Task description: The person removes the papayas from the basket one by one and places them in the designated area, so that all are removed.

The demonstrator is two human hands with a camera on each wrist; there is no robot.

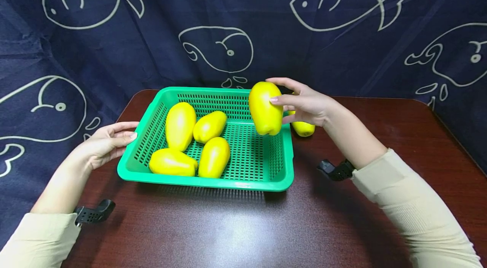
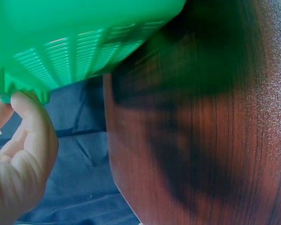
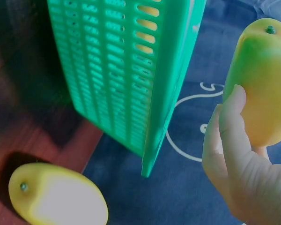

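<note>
Green plastic basket (image 1: 213, 181) over dark red counter (image 1: 171, 230), four yellow fruits (image 1: 180, 124) inside, mostly left. Left grip (image 1: 108, 143) pinches basket at its left side. Right grip (image 1: 304, 101) holds fifth fruit (image 1: 264, 111) between thumb and fingers, raised at basket's right end. Sixth fruit (image 1: 303, 129) on counter, just right of basket, partly hidden behind right grip.
</note>
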